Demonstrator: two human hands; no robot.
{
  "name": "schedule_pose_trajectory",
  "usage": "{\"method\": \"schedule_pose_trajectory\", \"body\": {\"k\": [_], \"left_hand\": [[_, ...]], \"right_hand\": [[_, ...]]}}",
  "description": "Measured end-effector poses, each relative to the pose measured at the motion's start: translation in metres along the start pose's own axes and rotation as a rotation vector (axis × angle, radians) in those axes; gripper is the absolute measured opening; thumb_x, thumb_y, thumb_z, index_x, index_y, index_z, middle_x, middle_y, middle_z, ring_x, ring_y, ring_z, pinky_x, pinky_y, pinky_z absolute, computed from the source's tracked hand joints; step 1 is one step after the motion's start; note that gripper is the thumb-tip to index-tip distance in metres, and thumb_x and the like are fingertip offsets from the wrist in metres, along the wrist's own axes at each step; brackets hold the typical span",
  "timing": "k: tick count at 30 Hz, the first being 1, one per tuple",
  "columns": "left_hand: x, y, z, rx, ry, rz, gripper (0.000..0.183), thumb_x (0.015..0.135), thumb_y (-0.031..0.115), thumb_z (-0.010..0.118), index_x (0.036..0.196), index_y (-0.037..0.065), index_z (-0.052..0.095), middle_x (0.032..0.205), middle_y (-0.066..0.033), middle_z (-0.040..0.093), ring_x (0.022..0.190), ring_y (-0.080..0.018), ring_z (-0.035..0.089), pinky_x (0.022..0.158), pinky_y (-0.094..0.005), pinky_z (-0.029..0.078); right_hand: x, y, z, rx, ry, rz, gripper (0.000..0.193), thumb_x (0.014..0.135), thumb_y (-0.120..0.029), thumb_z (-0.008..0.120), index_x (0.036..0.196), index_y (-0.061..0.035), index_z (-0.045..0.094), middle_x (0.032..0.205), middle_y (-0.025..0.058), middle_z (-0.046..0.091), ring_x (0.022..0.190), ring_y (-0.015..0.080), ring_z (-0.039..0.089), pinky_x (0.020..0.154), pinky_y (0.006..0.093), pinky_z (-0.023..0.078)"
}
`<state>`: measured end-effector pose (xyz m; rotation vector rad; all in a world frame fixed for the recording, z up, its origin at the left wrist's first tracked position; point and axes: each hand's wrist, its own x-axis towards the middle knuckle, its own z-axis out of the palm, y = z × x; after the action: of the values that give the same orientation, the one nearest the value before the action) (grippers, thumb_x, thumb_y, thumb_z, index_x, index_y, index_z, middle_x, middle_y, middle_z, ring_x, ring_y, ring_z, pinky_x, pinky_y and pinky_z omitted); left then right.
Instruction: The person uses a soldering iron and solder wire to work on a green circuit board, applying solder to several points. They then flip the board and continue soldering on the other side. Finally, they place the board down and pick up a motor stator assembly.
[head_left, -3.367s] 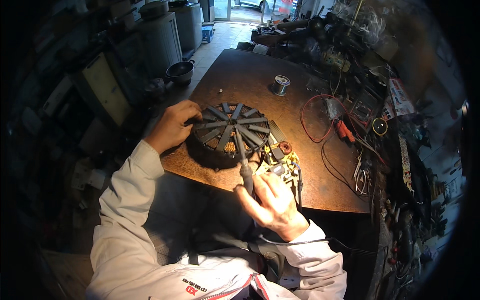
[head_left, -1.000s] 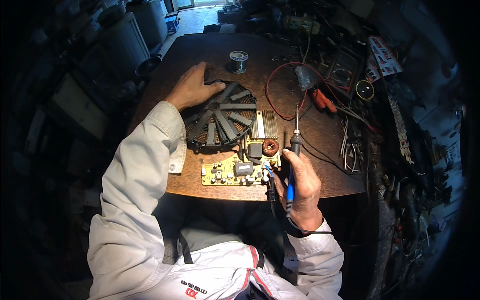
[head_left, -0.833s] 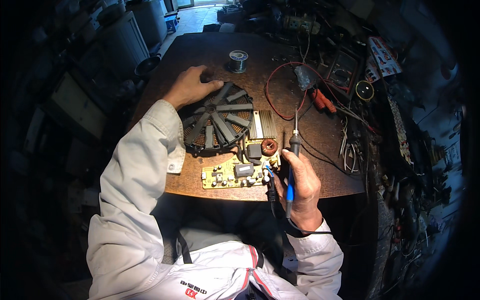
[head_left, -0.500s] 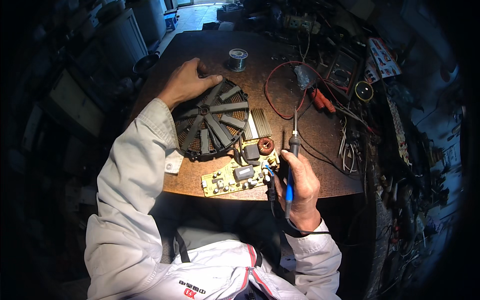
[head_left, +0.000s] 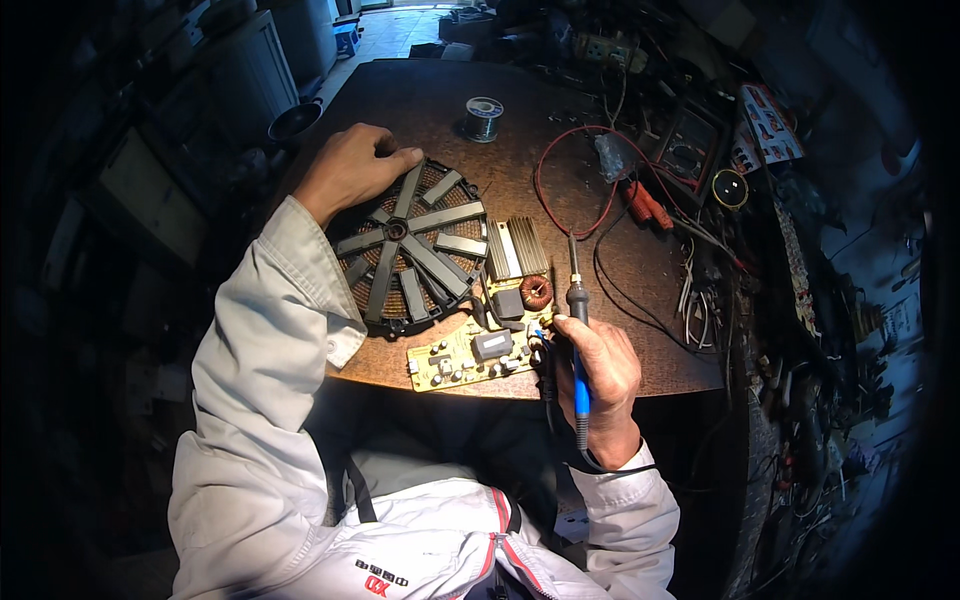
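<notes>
My left hand [head_left: 352, 170] is closed on the far left rim of a round induction coil [head_left: 450, 214], a copper winding with dark ferrite bars spread like spokes. The hand hides part of that rim. Beside the coil lies a yellow circuit board [head_left: 450, 365] carrying a finned metal heat sink [head_left: 528, 248], a copper-wound ring [head_left: 537, 292] and several small parts. My right hand [head_left: 605, 375], closed, grips a soldering iron [head_left: 580, 350] with a blue handle. The iron's tip points away from me, right of the board and apart from it.
A solder spool [head_left: 484, 120] stands beyond the coil. Red test leads [head_left: 540, 185] with red clips [head_left: 650, 205] lie at the right, near a multimeter [head_left: 692, 140]. Loose wires and a round magnifying lens [head_left: 730, 188] crowd the right side. The wooden table's front edge [head_left: 660, 394] is close to me.
My left hand and the coil have shifted slightly left and toward me, so more of the heat sink shows. The soldering iron's tip has come a little nearer and to the left.
</notes>
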<state>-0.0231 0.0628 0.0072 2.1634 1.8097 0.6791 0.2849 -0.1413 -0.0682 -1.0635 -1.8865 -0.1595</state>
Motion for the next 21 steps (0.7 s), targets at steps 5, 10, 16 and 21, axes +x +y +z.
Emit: {"method": "schedule_pose_trajectory", "body": {"k": [5,10,16,21], "left_hand": [[-0.006,0.01,-0.017,0.038,-0.133,-0.13,0.06,0.092,0.054,0.072,0.104,-0.005,0.078,0.092,-0.0238,0.077,0.087,-0.0324,0.076,0.079,-0.0428,0.057],[-0.003,-0.006,-0.004,0.092,-0.084,-0.112,0.059,0.094,0.053,0.07,0.106,-0.005,0.078,0.094,-0.0257,0.076,0.091,-0.0364,0.076,0.082,-0.0449,0.056],[-0.001,-0.018,-0.001,0.109,0.026,-0.126,0.061,0.095,0.054,0.068,0.105,-0.006,0.076,0.095,-0.0274,0.076,0.095,-0.0405,0.075,0.085,-0.0467,0.056],[-0.004,-0.005,-0.008,0.084,-0.015,-0.231,0.059,0.097,0.051,0.066,0.116,-0.004,0.074,0.116,-0.0302,0.073,0.113,-0.045,0.07,0.099,-0.0494,0.054]], "right_hand": [[-0.001,0.002,0.002,-0.008,0.017,-0.02,0.046,0.072,0.005,0.075,0.117,-0.0029,0.071,0.09,0.0161,0.07,0.08,0.0341,0.07,0.075,0.0432,0.056],[-0.007,-0.001,0.005,-0.032,0.12,-0.007,0.049,0.07,0.004,0.077,0.118,-0.0011,0.069,0.092,0.0165,0.07,0.079,0.0323,0.07,0.071,0.0409,0.056],[-0.009,-0.003,-0.002,0.025,0.085,0.028,0.055,0.075,-0.016,0.088,0.122,-0.0006,0.066,0.096,0.0186,0.07,0.078,0.0318,0.069,0.069,0.0381,0.055],[-0.01,-0.001,-0.007,0.002,0.026,-0.035,0.062,0.075,-0.027,0.093,0.123,0.0003,0.066,0.099,0.0182,0.069,0.083,0.0321,0.069,0.074,0.0393,0.055]]}}
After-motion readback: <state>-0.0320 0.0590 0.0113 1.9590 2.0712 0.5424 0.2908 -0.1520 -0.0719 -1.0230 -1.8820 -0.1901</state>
